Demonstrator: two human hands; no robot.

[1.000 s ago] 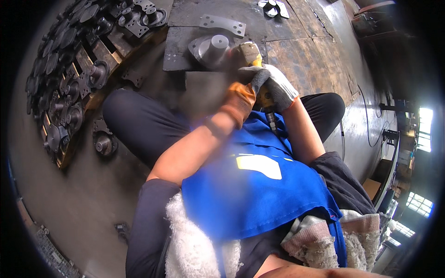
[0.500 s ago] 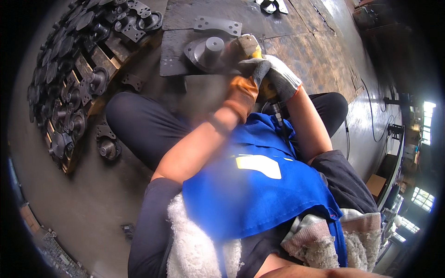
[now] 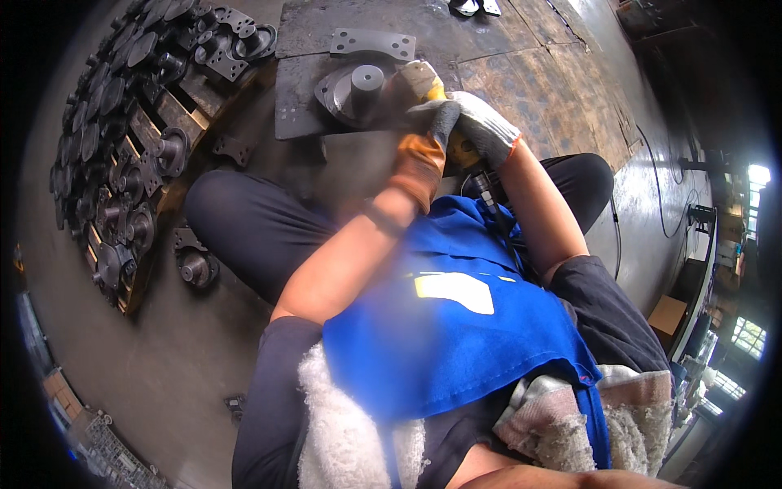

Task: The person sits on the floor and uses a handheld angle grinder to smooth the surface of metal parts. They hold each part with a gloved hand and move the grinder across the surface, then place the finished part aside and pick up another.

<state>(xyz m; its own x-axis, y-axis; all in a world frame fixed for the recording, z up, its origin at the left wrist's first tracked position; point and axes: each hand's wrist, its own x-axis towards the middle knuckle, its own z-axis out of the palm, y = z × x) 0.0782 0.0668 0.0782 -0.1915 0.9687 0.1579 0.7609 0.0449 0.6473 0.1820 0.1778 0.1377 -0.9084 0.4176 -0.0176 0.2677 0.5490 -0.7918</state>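
Both my hands are closed around a yellow air grinder [image 3: 463, 155], whose hose coupling points back toward my lap. My left hand [image 3: 423, 159], in an orange glove with dark fingers, grips it from the left. My right hand [image 3: 482, 122], in a white knit glove, wraps it from the right. The grinder's front end is beside a dark metal flange [image 3: 330, 94] with a round upright boss [image 3: 367, 79]; blur and my hands hide whether they touch. This flange lies on a dark steel plate [image 3: 295, 106]. Behind it rests a flat drilled bracket [image 3: 373, 44].
A wooden pallet [image 3: 191, 114] stacked with several flanged metal parts stands at the left. Another flanged part [image 3: 194, 267] lies on the floor by my left knee. Worn wooden boards [image 3: 538, 98] extend right of the plate. Cables [image 3: 652, 175] trail over the floor at the right.
The view has shifted slightly, so the flange and my hands appear a little further left. Both hands keep their grip on the grinder beside the flange.
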